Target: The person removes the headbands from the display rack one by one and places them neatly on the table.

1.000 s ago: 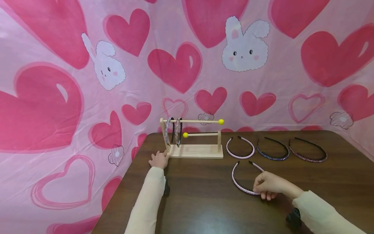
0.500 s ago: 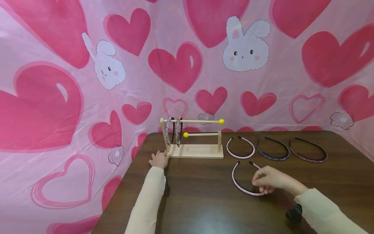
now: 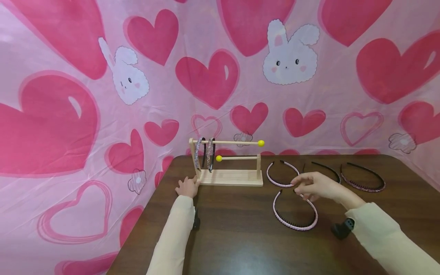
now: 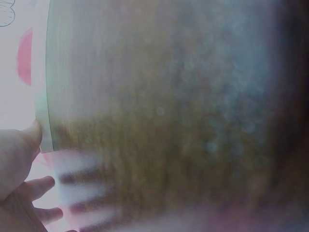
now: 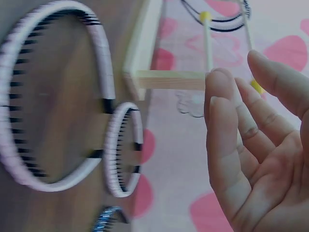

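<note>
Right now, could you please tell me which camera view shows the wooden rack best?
The head view: the wooden rack stands there almost whole, both rods in sight. The right wrist view shows it sideways, partly behind the right hand; the left wrist view, only a pale strip.

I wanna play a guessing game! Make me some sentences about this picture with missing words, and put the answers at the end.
1. The person's ____ hand touches the light-coloured wooden stand.
2. The small round balls on the stand's rods are ____.
3. ____ glittery, curved headbands hang from the stand's upper straight wooden rod.
4. ____ pink, blue and reddish toothed headbands lie on the brown table.

Missing words: left; yellow; two; four.
</note>
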The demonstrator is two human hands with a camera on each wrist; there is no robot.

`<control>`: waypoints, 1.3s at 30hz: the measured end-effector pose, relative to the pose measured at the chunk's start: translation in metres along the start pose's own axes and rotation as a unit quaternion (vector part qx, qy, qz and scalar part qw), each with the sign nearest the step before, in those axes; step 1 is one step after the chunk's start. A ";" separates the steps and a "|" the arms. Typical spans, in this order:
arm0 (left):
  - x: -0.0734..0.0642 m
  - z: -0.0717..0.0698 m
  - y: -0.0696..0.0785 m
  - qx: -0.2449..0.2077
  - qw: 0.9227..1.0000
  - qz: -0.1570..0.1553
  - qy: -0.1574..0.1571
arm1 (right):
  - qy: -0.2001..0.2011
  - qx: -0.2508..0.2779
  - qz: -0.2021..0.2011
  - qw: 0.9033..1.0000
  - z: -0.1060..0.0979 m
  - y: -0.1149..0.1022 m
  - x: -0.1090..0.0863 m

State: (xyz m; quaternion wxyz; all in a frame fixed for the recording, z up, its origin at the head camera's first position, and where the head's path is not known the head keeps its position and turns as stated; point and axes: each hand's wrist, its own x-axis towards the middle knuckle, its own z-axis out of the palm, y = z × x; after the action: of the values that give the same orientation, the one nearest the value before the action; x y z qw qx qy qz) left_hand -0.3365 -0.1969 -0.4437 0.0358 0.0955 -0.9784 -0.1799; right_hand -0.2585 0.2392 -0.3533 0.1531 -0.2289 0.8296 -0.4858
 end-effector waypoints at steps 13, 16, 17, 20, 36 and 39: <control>-0.003 -0.002 0.001 0.006 1.000 0.004 -0.003 | 0.084 -0.010 -0.041 0.996 -0.013 -0.051 0.047; -0.003 -0.002 0.001 0.007 1.000 0.005 -0.001 | 0.104 -0.011 -0.054 0.993 -0.012 -0.063 0.059; -0.003 -0.002 0.000 0.008 1.000 0.004 -0.001 | 0.109 -0.012 -0.058 0.992 -0.012 -0.068 0.063; -0.002 -0.002 0.000 0.008 1.000 0.002 0.003 | 0.121 -0.021 -0.060 0.991 -0.009 -0.081 0.074; 0.003 0.004 -0.003 0.010 1.000 0.002 0.018 | 0.123 0.000 -0.099 0.987 0.015 -0.120 0.131; 0.003 0.004 -0.003 0.011 1.000 0.001 0.016 | 0.126 -0.018 -0.103 0.986 0.021 -0.126 0.139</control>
State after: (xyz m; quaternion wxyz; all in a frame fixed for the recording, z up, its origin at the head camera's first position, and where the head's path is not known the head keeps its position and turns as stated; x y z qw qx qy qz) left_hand -0.3389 -0.1991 -0.4489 0.0508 0.0979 -0.9797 -0.1675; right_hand -0.3373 0.0967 -0.2579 -0.0079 -0.2528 0.8228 -0.5089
